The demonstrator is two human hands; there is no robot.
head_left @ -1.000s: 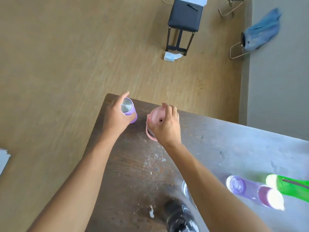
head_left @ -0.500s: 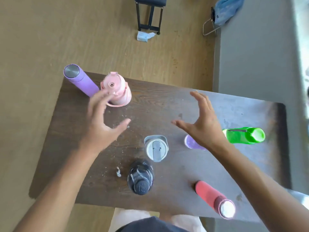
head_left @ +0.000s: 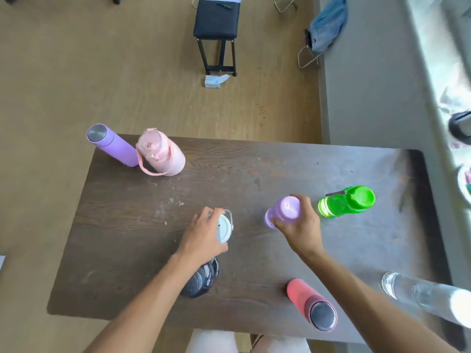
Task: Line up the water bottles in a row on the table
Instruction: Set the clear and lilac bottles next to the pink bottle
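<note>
On the dark wooden table (head_left: 254,169) a purple steel-capped bottle (head_left: 112,145) and a pink jug with a strap (head_left: 160,154) stand side by side at the far left. My left hand (head_left: 204,235) grips a white-lidded bottle (head_left: 224,226) near the table's middle. My right hand (head_left: 300,225) is closed around a lilac bottle (head_left: 284,210). To its right stands a green bottle (head_left: 346,202). A dark bottle (head_left: 202,278) sits under my left forearm. A red bottle (head_left: 309,303) and a clear bottle (head_left: 423,296) stand at the near right.
A black stool (head_left: 216,24) stands on the wooden floor beyond the table, with a crumpled paper (head_left: 214,80) at its foot. A blue cloth on a wire hanger (head_left: 326,24) leans against the grey wall at the right. A ledge runs along the far right.
Both hands came down from open, hovering positions. The left has closed on the white-lidded bottle and the right on the lilac bottle. The purple and pink bottles stay where they were left.
</note>
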